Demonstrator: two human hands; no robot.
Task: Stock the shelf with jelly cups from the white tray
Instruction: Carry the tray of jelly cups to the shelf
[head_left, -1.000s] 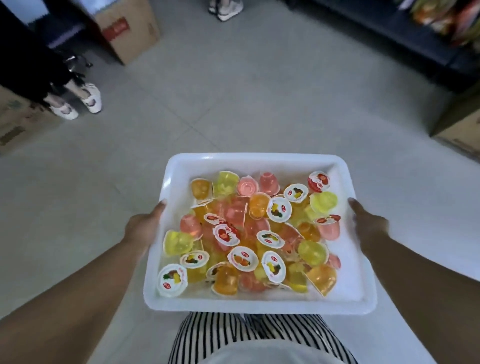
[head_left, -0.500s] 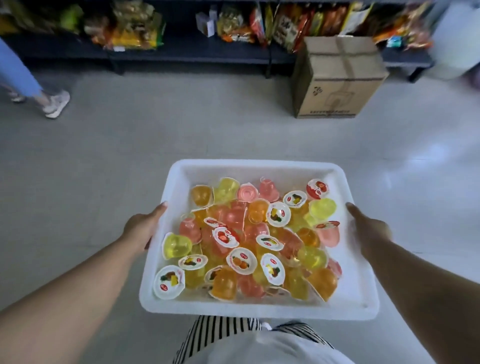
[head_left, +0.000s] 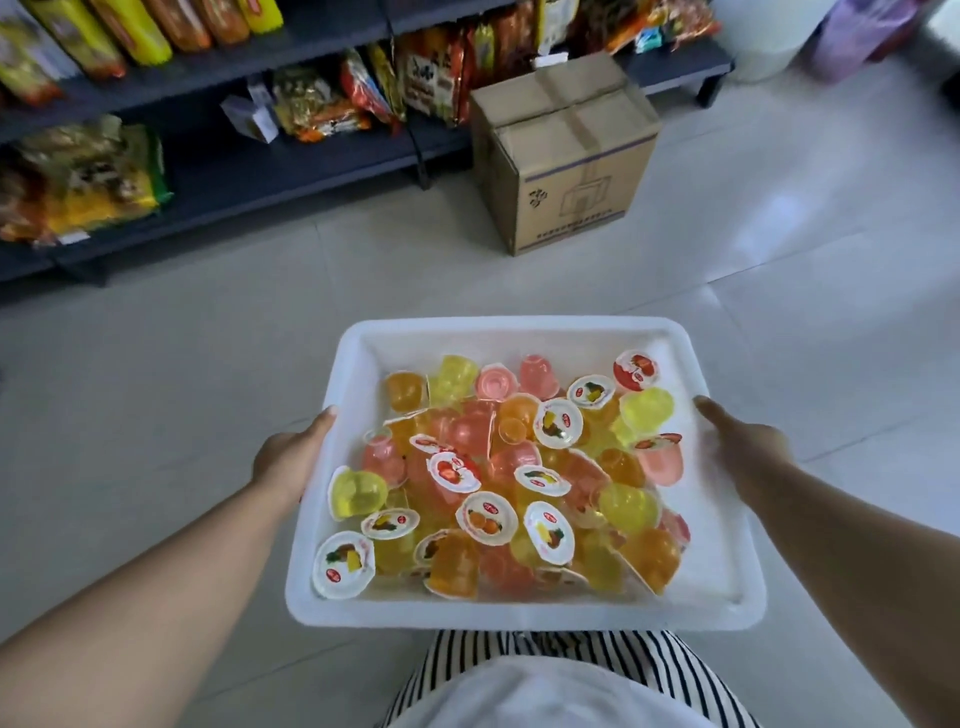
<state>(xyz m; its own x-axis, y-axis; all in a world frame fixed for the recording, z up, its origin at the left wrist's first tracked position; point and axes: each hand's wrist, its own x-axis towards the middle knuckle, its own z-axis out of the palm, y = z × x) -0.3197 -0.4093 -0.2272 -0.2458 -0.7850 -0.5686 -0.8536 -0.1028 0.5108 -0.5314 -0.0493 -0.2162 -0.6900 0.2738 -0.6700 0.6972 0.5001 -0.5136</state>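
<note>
I carry a white tray (head_left: 519, 328) in front of my waist, piled with several jelly cups (head_left: 511, 475) in yellow, orange and pink, some showing fruit-print lids. My left hand (head_left: 291, 457) grips the tray's left rim, thumb on top, fingers hidden beneath. My right hand (head_left: 743, 447) grips the right rim the same way. A dark shelf (head_left: 270, 171) stands ahead at the upper left, a few floor tiles away from the tray.
Snack bags (head_left: 78, 176) fill the left of the lower shelf and more bags (head_left: 415, 78) stand further right, with bare board between. A taped cardboard box (head_left: 566, 150) sits on the tiled floor beside the shelf. A white bin (head_left: 763, 36) stands at the far right.
The view has swung from open floor round to the shelf, which is now nearer and larger. The tray stays level in both hands and the cups have not shifted.
</note>
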